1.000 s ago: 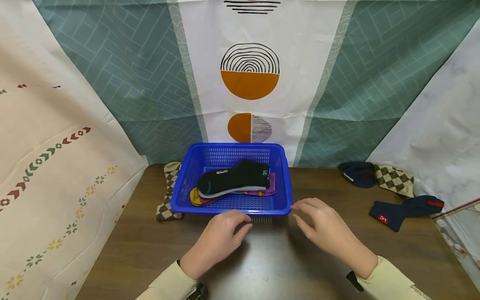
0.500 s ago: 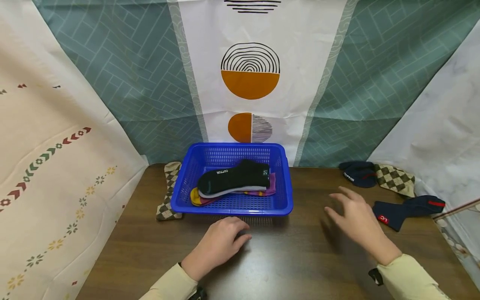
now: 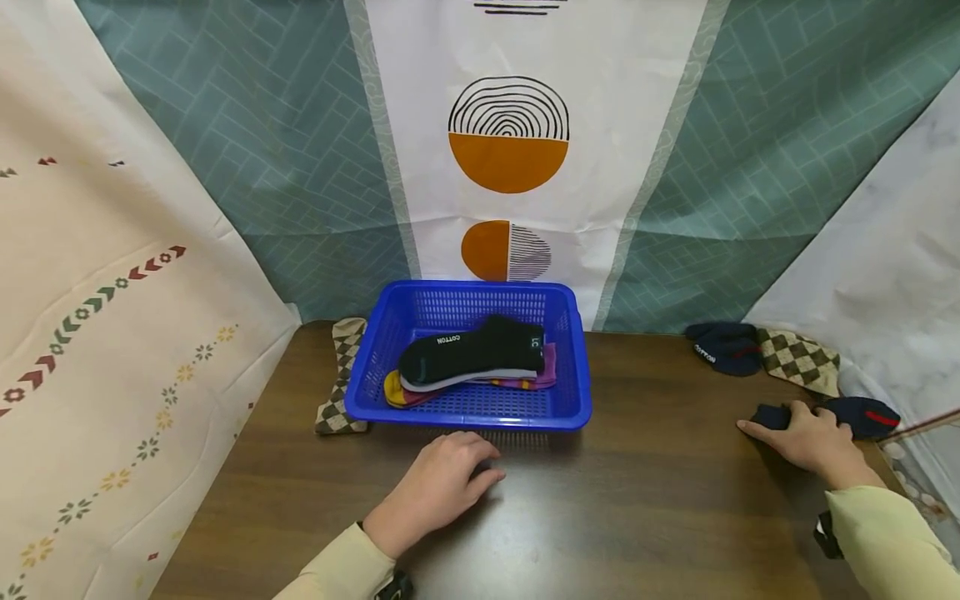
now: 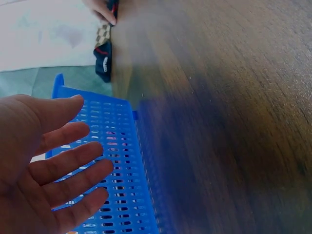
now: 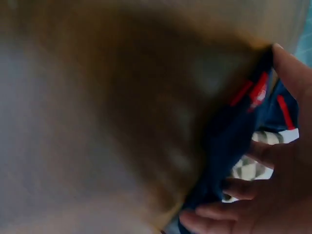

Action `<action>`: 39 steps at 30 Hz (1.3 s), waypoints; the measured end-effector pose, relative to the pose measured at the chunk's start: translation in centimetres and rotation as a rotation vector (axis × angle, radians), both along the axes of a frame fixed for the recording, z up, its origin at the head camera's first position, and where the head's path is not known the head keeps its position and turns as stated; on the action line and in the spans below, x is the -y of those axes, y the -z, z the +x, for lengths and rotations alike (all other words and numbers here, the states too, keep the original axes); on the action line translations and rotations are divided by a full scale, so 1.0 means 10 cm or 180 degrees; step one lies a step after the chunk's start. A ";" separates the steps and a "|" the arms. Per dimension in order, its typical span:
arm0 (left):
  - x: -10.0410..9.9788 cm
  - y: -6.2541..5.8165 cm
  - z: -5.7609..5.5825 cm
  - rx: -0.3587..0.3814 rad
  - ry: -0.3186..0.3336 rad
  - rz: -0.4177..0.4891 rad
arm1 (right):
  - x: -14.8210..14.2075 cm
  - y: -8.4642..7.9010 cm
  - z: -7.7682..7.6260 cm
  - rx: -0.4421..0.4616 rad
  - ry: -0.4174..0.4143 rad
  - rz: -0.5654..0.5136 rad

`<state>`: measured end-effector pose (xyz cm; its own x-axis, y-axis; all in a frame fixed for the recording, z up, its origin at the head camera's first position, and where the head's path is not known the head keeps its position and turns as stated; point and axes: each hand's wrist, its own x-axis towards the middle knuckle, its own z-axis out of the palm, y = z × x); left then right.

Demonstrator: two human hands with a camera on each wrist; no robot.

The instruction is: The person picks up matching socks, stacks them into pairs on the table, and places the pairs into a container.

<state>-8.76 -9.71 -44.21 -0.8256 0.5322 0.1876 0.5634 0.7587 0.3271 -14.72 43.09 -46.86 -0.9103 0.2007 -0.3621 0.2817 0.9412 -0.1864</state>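
My right hand (image 3: 813, 442) is over a navy sock (image 3: 862, 417) at the table's right side, partly covering it. In the right wrist view the thumb touches one end of that navy sock (image 5: 226, 136) and the spread fingers lie along it. My left hand (image 3: 442, 475) rests loosely in front of the blue basket (image 3: 465, 419), fingers relaxed and holding nothing; the left wrist view shows its fingers apart beside the basket's perforated wall (image 4: 114, 161). A black sock (image 3: 472, 354) lies in the basket on a stack of other socks.
A folded navy sock (image 3: 727, 347) and a checkered sock (image 3: 798, 361) lie at the back right. Another checkered sock (image 3: 341, 392) lies left of the basket. Patterned cloths (image 3: 300, 167) hang around the wooden table (image 3: 600, 508).
My right hand has moved right, from beside the basket's corner to the navy sock. The left hand came slightly back from the basket's edge. The view has shifted a little.
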 end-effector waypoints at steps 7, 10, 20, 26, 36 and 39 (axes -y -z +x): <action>-0.03 0.00 -0.02 0.0000 0.0018 -0.0001 | 0.10 0.06 0.03 -0.0444 -0.0156 0.0068; -0.04 0.01 -0.02 0.0046 0.0040 -0.0008 | 0.18 0.07 0.05 -0.0645 -0.0302 0.0140; -0.02 0.00 -0.01 0.0100 0.0046 -0.0024 | 0.56 -0.06 0.09 -0.0958 -0.0418 -0.0288; -0.03 -0.03 -0.01 0.0139 0.0056 0.0017 | 0.96 -0.34 0.11 -0.0845 -0.0656 -0.0680; -0.22 -0.31 0.06 0.0202 0.0081 0.0328 | 1.77 -1.05 0.39 -0.1018 -0.1209 -0.1632; -0.32 -0.43 0.08 0.0454 0.0069 0.0570 | 1.97 -1.17 0.46 -0.1073 -0.1415 -0.2038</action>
<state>-7.95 -6.55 -39.93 -0.8392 0.5188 0.1630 0.5174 0.6696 0.5329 -10.07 23.43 -35.12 -0.9356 -0.3525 0.0210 -0.2558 0.6356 -0.7284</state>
